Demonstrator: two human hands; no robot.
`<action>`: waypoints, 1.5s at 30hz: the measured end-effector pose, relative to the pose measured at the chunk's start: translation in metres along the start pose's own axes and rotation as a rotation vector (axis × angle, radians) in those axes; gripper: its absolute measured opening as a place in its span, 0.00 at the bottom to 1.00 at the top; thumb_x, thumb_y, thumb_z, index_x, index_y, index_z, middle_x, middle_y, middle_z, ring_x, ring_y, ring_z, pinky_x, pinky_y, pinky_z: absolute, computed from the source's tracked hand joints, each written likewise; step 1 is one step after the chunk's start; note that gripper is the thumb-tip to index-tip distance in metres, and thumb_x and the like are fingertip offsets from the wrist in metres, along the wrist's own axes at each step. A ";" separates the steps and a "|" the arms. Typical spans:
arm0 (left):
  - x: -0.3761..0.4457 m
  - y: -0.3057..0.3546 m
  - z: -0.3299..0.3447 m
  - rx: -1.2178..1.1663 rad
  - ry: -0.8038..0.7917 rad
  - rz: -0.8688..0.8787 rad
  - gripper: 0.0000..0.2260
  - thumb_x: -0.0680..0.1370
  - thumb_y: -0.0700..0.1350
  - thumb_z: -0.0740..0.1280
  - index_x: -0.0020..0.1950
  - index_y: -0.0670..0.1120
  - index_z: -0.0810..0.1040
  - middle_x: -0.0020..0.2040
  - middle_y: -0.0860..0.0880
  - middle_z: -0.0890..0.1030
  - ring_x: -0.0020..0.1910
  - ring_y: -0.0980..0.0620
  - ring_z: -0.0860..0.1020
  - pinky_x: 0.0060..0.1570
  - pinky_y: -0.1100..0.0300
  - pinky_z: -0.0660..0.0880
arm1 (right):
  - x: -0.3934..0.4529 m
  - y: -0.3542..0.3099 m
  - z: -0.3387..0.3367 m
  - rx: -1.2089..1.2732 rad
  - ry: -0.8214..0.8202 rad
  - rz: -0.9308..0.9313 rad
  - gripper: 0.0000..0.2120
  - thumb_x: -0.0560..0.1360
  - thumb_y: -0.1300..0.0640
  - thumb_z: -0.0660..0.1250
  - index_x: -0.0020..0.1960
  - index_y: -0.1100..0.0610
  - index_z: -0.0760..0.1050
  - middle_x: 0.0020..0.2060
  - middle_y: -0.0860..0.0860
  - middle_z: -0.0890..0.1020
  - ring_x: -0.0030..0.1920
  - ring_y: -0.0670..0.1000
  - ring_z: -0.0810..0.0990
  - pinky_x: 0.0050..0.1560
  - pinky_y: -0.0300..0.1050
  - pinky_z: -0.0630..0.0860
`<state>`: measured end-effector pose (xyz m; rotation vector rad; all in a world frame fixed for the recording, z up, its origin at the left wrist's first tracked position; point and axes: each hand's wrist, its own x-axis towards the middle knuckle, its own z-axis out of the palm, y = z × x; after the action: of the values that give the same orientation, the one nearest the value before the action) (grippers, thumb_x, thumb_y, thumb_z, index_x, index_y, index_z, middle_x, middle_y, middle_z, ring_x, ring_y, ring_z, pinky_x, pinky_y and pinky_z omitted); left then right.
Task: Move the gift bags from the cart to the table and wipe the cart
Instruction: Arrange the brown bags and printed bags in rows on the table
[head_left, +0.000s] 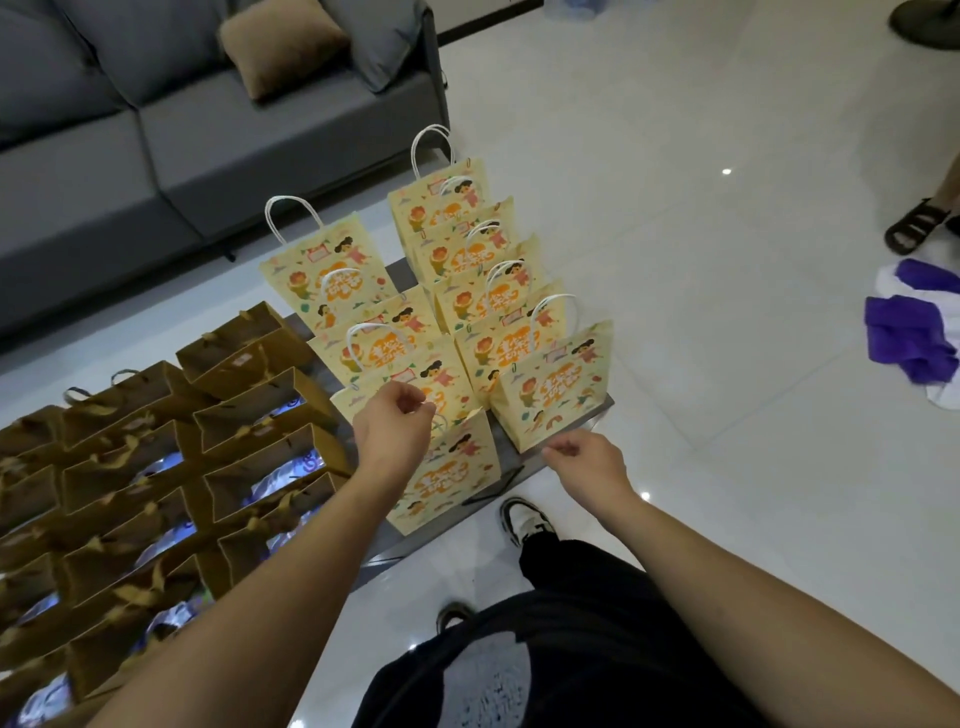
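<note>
A grey sofa with a tan cushion is seen at the upper left, on a glossy white tiled floor. Below it, at the left, rows of brown gift bags are packed closely together on a grey counter; their tops stand open and bluish-white wrapped contents can be made out inside several. Just to their right, on the same counter, yellow printed gift bags with white cord handles are stood upright in two rows. What the yellow bags hold cannot be told.

The left hand is held over the nearest yellow bag, fingers curled and thumb and forefinger pinched together at its top edge; whether the handle is gripped cannot be told. The right hand is held beside the lower corner of the front right yellow bag, fingers loosely curled, with nothing plainly held.

At the far right, a purple and white cloth is seen lying on the floor, near a sandalled foot.
</note>
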<state>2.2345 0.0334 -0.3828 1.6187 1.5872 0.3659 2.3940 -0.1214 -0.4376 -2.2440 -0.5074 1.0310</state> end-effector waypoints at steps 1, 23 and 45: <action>-0.004 0.000 0.000 -0.016 -0.001 0.011 0.03 0.78 0.44 0.71 0.51 0.49 0.81 0.46 0.51 0.82 0.48 0.51 0.79 0.48 0.55 0.76 | -0.004 0.002 0.000 0.004 0.002 0.000 0.09 0.78 0.54 0.70 0.56 0.56 0.83 0.51 0.50 0.83 0.53 0.50 0.79 0.56 0.42 0.74; -0.012 0.041 0.009 0.045 -0.014 0.246 0.11 0.80 0.46 0.69 0.62 0.53 0.81 0.59 0.54 0.81 0.44 0.62 0.76 0.46 0.63 0.70 | 0.027 -0.059 -0.051 0.035 0.131 -0.212 0.12 0.78 0.53 0.70 0.60 0.52 0.81 0.50 0.49 0.83 0.53 0.51 0.81 0.54 0.47 0.78; 0.102 0.125 0.077 0.162 0.061 -0.112 0.20 0.77 0.48 0.73 0.69 0.52 0.77 0.67 0.50 0.78 0.64 0.47 0.77 0.58 0.48 0.78 | 0.217 -0.218 -0.071 -0.399 -0.376 -0.556 0.18 0.76 0.57 0.69 0.30 0.65 0.73 0.30 0.63 0.75 0.35 0.57 0.78 0.46 0.48 0.78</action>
<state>2.3918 0.1184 -0.3753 1.6441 1.7843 0.2343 2.5651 0.1356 -0.3741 -2.0254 -1.5153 1.1128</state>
